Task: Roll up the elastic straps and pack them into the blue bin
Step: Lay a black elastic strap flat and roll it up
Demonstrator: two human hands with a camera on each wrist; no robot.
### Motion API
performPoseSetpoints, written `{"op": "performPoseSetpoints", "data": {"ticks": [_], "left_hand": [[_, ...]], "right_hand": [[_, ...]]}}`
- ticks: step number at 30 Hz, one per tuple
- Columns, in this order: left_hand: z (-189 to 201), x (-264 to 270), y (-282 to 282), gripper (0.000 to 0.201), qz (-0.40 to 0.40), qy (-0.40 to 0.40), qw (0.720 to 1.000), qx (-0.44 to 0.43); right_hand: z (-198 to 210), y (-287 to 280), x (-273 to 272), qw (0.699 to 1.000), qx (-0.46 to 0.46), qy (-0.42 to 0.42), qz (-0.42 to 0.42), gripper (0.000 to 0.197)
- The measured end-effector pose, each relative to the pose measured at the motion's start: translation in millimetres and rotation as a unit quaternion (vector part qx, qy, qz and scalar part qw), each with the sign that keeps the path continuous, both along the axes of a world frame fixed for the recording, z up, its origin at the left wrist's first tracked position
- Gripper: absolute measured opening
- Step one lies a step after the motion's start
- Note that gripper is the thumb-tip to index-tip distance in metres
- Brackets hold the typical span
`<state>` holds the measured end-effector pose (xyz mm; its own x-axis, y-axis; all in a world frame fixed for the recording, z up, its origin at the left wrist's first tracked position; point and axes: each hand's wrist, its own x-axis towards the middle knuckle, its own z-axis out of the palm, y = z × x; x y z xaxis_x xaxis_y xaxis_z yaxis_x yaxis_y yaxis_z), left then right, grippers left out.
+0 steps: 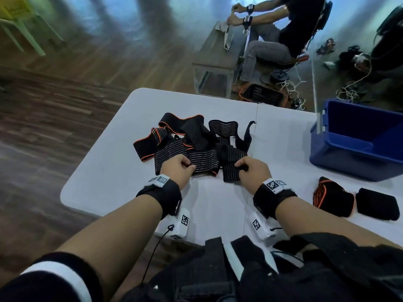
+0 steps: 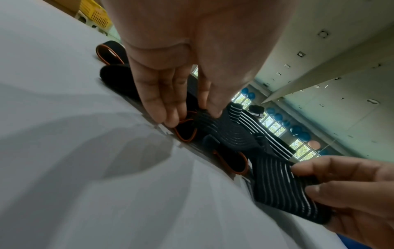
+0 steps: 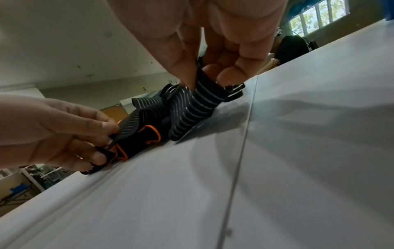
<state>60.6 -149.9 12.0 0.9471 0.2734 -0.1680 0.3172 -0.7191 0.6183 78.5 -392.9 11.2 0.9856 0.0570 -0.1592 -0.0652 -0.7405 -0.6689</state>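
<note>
Pinching strap ends from the strap pile (image 1: 192, 140) left of the blue bin (image 1: 357, 144), the left hand (image 1: 177, 168) and right hand (image 1: 254, 171) are starting a roll. Next, I think, pull one strap free.

The blue bin (image 1: 357, 147) is cut off at the right edge of the head view, its inside mostly unseen. Tangled elastic straps (image 1: 196, 144) overlap, hiding each other's ends.
</note>
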Motion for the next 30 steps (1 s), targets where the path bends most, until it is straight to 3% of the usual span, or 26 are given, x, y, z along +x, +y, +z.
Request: {"op": "performPoseSetpoints", "data": {"ticks": [9, 13, 23, 30], "left_hand": [[9, 18, -20, 0.017, -0.021, -0.021, 0.998, -0.055], [30, 18, -31, 0.021, -0.052, -0.077, 0.991, -0.094], [101, 3, -36, 0.033, -0.134, -0.124, 0.969, -0.164], [127, -19, -44, 0.012, -0.131, -0.140, 0.944, -0.269]], "right_hand": [[11, -18, -20, 0.998, 0.061, -0.013, -0.024, 0.035], [25, -19, -22, 0.994, 0.099, -0.043, -0.023, 0.040], [88, 0, -12, 0.972, 0.165, -0.142, 0.091, 0.036], [106, 10, -21, 0.963, 0.199, -0.173, 0.054, 0.022]]}}
